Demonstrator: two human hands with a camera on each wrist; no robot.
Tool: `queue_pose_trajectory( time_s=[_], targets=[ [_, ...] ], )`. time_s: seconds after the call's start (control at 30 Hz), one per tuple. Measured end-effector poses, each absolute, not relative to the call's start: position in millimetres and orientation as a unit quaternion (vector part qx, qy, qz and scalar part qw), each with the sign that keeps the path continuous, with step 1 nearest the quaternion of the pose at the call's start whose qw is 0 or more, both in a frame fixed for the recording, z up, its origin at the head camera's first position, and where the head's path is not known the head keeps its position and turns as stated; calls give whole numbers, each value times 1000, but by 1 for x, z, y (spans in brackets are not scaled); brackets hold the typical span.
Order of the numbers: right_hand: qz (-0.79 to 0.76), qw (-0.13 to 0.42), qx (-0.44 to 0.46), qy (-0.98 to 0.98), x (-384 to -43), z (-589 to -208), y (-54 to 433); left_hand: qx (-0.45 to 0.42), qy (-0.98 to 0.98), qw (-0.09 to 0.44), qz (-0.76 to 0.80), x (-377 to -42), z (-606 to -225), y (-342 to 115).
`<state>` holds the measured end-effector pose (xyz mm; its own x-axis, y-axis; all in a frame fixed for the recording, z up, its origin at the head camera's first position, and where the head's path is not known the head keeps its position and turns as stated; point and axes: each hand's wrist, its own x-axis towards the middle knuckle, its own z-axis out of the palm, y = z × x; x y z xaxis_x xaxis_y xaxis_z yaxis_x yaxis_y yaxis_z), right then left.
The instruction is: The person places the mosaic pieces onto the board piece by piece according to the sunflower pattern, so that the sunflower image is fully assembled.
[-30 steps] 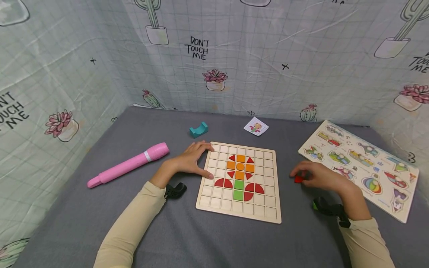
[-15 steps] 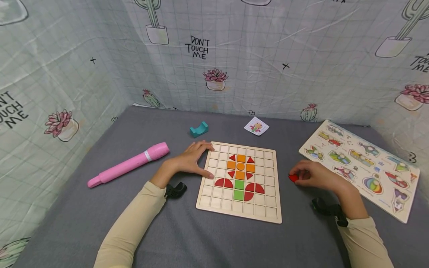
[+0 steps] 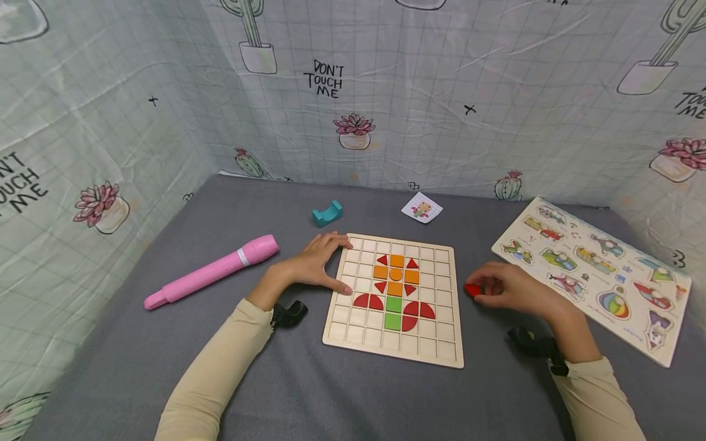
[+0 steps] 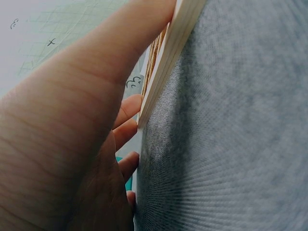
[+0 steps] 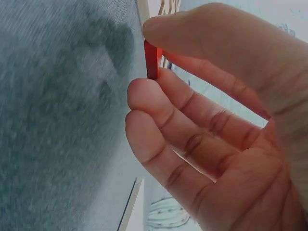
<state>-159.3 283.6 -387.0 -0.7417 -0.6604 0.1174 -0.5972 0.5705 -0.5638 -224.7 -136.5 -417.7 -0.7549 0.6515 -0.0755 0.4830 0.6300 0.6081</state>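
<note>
A wooden grid board point(image 3: 366, 346) lies on the grey cloth, bearing orange, green and red flat pieces in a flower-like pattern. With fingers and thumb spread, my left hand point(image 3: 309, 266) rests on its upper left edge. In the left wrist view those fingers point(image 4: 127, 108) touch the board's side point(image 4: 166, 72). Just right of the board, my right hand point(image 3: 510, 288) pinches a small red tile point(image 3: 472, 291) between thumb and fingers. The right wrist view shows the red tile point(image 5: 152, 60) edge-on under the thumb point(image 5: 168, 31); its full outline is hidden.
Behind the board lie a teal curved block point(image 3: 328, 214) and a small pattern card point(image 3: 421, 207). A pink marker-shaped tube point(image 3: 212, 272) is at left. A picture puzzle board point(image 3: 595, 278) lies at right, beyond the right hand. Printed curtains rise behind.
My right hand has moved left toward the grid board, carrying the red tile with it. The left hand and the pieces on the board have stayed in place.
</note>
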Motion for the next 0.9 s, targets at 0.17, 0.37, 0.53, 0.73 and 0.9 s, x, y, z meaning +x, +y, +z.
queue_pose_trajectory(
  time_s=[0.17,0.37,0.53,0.73,0.9],
  targets=[
    [-292,76,-350,887,-156,-380,275,320,889,149,291,-224,-416,-135],
    [-299,80,-370,876,-155,-381,258,319,889,154,290,-226,-418,-135],
    [-301,122,-359,875,-157,-380,238,317,892,155,283,-227,-419,-137],
    [-299,153,-374,864,-157,-381,216,319,893,155,279,-227,-419,-138],
    [-305,166,-386,854,-154,-381,201,317,893,154,279,-226,-419,-138]
  ],
)
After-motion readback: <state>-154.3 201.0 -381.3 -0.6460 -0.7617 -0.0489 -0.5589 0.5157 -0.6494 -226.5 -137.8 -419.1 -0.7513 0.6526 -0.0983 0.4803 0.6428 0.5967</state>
